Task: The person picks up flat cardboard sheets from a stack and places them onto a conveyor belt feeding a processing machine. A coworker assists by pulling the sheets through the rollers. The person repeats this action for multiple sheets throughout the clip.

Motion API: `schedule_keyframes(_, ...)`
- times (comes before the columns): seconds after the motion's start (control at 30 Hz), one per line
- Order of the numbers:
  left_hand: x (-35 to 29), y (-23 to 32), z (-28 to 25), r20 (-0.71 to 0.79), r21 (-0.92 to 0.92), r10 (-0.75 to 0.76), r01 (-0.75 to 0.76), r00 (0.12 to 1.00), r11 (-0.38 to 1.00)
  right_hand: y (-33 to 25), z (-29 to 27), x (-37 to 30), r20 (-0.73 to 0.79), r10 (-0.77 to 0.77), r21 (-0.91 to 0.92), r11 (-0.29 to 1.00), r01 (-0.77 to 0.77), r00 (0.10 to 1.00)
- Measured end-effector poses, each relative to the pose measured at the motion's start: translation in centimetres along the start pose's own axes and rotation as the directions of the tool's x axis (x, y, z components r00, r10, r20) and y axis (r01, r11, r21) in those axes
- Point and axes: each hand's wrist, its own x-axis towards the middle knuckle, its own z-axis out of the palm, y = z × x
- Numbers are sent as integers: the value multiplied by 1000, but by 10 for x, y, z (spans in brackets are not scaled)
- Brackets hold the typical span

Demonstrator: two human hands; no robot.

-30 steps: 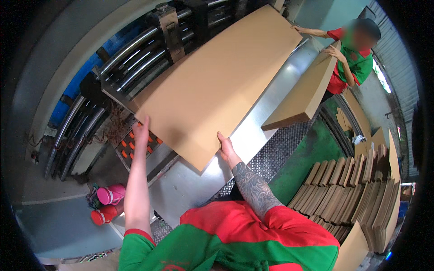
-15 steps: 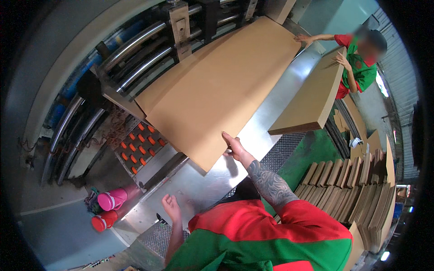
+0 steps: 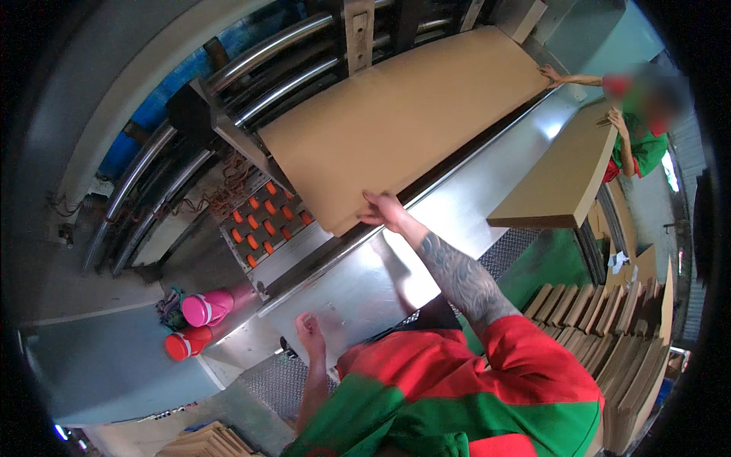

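Touching the near edge of a large, flat, tan cardboard sheet [image 3: 411, 114] with the right hand [image 3: 387, 211], thumb and fingers slightly parted; cannot tell whether pinching or merely resting. Curling the left hand [image 3: 309, 333] loosely, nothing visible in grasp, near a smooth, shiny steel table [image 3: 346, 286]. Probably best to press lightly and evenly, to spare the corner a crease, and to match the touch of a co-worker's hand [image 3: 554, 75] at the far end. For the sheet, a place between glossy, round metal bars [image 3: 263, 52] and the steel table, just beside short orange rollers [image 3: 268, 226]. Matte and smooth across the board. Farther right, a thick, square-edged tan cardboard slab [image 3: 544, 179], tilted, and stacked brown cardboard bundles [image 3: 620, 381] with ridged ends.
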Motion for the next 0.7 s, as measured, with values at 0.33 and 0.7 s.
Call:
schedule_keyframes(0.33,-8,-48,-30,-47,-105,-20,15,999,994,-5,-6,30,-17,104,-255,961,-105,994)
schedule_keyframes(0.7,33,7,23,113,-270,51,-19,992,963,-14,-32,20,-105,94,-495,859,-134,990)
